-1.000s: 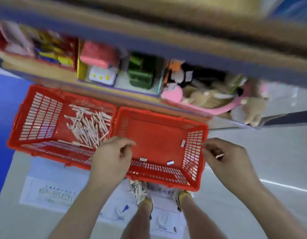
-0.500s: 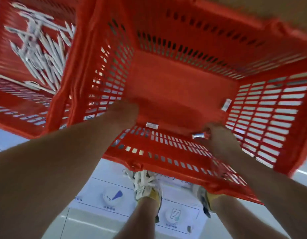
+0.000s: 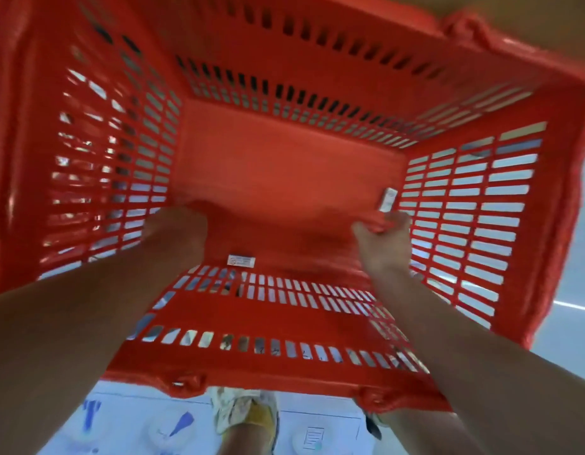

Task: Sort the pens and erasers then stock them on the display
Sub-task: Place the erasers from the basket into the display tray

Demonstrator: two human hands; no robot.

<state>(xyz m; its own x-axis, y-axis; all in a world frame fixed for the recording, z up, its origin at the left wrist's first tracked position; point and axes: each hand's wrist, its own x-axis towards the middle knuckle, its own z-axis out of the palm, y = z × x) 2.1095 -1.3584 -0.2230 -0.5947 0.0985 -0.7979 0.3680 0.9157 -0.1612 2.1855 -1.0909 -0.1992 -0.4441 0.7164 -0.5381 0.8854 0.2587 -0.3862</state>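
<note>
Both hands are down inside the red basket [image 3: 465,208], and I can't tell for sure what either one has. On the right hand [image 3: 383,244] the fingers are curled in tight, like a pinch, but that spot is blurry, so anything held there is hidden. One small white eraser [image 3: 388,200] lies on the basket floor just past those fingertips, nearly touching them, by the side wall. The left hand [image 3: 174,231] shows only its back. Its fingers bend down toward the floor, out of sight. A second eraser [image 3: 241,261] lies between the two hands, a bit nearer the person, right by the near wall. No pens show in this basket.

I think this is the sorting part: picking erasers out of the basket. Next, the right hand needs only a tiny reach forward to pinch the eraser by the wall. Both arms stretch forward and down over the near rim.
</note>
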